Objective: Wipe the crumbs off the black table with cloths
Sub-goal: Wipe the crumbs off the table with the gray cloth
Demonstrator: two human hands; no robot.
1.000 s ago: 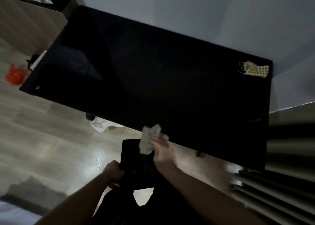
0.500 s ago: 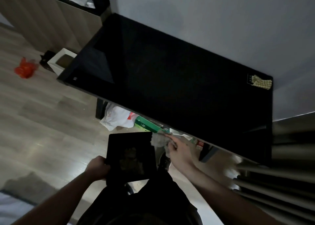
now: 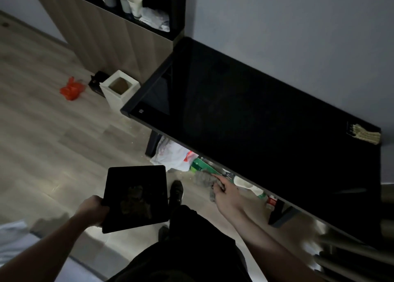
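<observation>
**A:** what's in ur hands rn?

**B:** left hand (image 3: 93,209) grips the near-left edge of a black tray (image 3: 136,198), kept flat & level below the tabletop edge. There's a pale clump in its middle, I'd guess the crumbs, so I keep it flat so nothing slides off. Right hand (image 3: 227,193) is closed round a crumpled grey cloth (image 3: 203,178), fingers (image 3: 219,178) stretched toward the table's near edge, in the air just under & in front of it

**A:** so cloth's not on the table?

**B:** no, it's off it, near the front edge, w/ the tray to its left. My shoe (image 3: 176,191) is on the floor between them

**A:** & the tabletop?

**B:** black tabletop (image 3: 266,132) is glossy, looks bare apart from a small checked cloth (image 3: 365,135) at the far right corner. Too dark to tell if crumbs remain. Probably most of the wiping's done, can't be sure

**A:** rest of the room?

**B:** bags & boxes stuffed under the table, wood floor w/ a few pale specks by the table leg. Further out a white bin (image 3: 119,91), something orange (image 3: 71,89) on the floor, then a shelf unit (image 3: 136,2) w/ cups, grey wall behind
</observation>
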